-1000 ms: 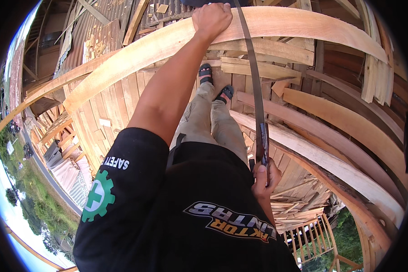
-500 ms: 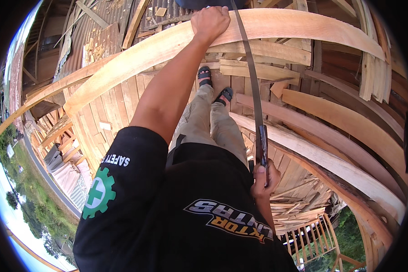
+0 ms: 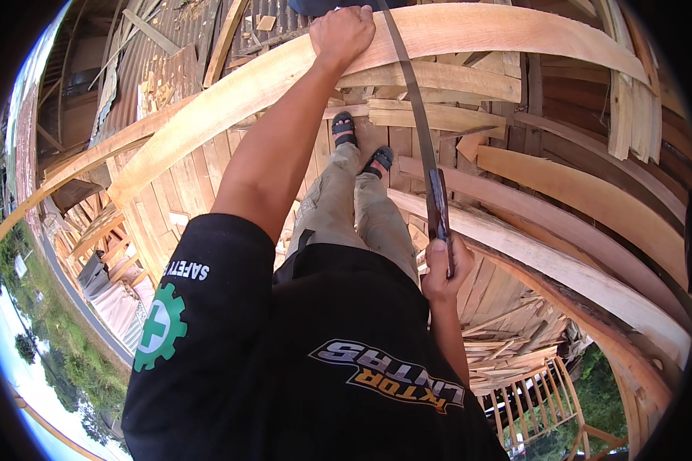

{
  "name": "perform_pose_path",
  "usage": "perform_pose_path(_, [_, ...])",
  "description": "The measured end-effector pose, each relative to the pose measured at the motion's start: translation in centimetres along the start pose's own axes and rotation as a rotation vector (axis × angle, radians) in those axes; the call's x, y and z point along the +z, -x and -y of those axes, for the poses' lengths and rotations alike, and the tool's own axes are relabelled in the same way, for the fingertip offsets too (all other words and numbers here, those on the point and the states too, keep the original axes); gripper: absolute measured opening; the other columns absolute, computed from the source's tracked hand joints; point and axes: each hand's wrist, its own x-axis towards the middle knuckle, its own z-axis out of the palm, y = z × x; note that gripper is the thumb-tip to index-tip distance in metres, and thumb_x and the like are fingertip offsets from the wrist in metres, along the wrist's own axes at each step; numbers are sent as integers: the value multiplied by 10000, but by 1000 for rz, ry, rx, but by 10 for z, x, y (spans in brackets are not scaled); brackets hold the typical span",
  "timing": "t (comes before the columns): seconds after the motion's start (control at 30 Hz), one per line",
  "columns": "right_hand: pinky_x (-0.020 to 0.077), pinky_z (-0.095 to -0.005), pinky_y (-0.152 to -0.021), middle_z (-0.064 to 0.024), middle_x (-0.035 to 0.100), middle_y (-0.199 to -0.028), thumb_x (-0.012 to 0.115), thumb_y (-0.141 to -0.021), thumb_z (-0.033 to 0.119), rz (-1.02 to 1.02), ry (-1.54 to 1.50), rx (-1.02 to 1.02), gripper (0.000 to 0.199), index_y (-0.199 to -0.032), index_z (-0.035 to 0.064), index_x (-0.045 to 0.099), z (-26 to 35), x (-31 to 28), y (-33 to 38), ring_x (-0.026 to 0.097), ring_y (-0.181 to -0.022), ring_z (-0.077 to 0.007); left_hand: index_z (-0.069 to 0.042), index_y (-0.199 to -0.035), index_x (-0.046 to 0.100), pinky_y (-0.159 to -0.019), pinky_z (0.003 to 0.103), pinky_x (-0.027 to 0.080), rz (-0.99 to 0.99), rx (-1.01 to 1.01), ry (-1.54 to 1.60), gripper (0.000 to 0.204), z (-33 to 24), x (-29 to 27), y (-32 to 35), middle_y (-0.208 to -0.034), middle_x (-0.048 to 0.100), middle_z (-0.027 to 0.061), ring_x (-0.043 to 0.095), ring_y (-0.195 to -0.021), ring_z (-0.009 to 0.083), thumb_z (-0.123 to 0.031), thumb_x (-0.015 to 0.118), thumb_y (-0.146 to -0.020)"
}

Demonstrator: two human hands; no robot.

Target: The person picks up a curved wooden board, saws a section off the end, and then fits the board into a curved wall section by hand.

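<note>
A long, pale, curved plank (image 3: pixel 231 100) stretches across in front of me. My left hand (image 3: pixel 341 34) is closed over its far edge; the fingertips are hidden from view. In my right hand (image 3: pixel 447 270), near my right hip, is the dark handle of a handsaw (image 3: pixel 418 104), with the thumb along the handle. Its grey blade runs away from me and crosses the plank just right of my left hand. I cannot make out the teeth or the blade's far end, which leaves the upper edge of the picture.
Several curved planks (image 3: pixel 592 192) lie to my right. Below me are wooden boards (image 3: pixel 188 165), with my sandalled feet on them. Rusty corrugated sheets (image 3: pixel 184 77) with wood scraps are at the far left. A dark blue thing (image 3: pixel 315 6) shows partly beyond the plank.
My right hand and the saw have moved forward, away from my body. My left hand keeps its grip on the plank; the whole view has shifted slightly.
</note>
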Motion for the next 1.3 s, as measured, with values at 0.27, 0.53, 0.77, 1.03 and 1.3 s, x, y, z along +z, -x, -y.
perform_pose_path(0.27, [270,-290,-434,-44,347,-503,562,-863,166,47,63,-54,269,-668,1,479,5,-26,40,357,-435,-112,-82,-886,745,-865,443,479,21,-54,37,468,1,-10,-3,-871,700,208,664,-889,382,-383,391,-946])
perform_pose_path(0.53, [267,-271,-443,-2,398,-521,539,-911,185,47,2,-49,327,-645,50,404,25,30,-73,355,-465,-73,-83,-901,747,-876,451,477,-10,-9,41,452,-1,-10,-2,-888,698,213,659,-912,384,-368,398,-943])
perform_pose_path(0.77, [275,-277,-436,-32,384,-502,545,-875,173,72,26,-19,317,-630,24,410,6,-38,54,373,-432,-96,-76,-900,744,-870,455,481,6,-61,8,460,5,-9,-1,-885,697,216,659,-907,385,-370,394,-948])
perform_pose_path(1.03, [270,-253,-454,15,401,-528,521,-928,179,72,37,-53,318,-663,45,407,12,20,-46,357,-491,-57,-136,-1014,731,-863,476,473,41,-77,31,464,-5,-14,-1,-956,687,229,634,-965,419,-445,390,-956])
perform_pose_path(1.3, [247,-318,-425,-44,319,-501,561,-856,134,23,4,-59,316,-619,37,376,-7,-13,5,315,-411,-127,-97,-928,739,-851,469,480,16,-84,30,449,-11,-22,2,-918,691,219,644,-919,403,-402,410,-944])
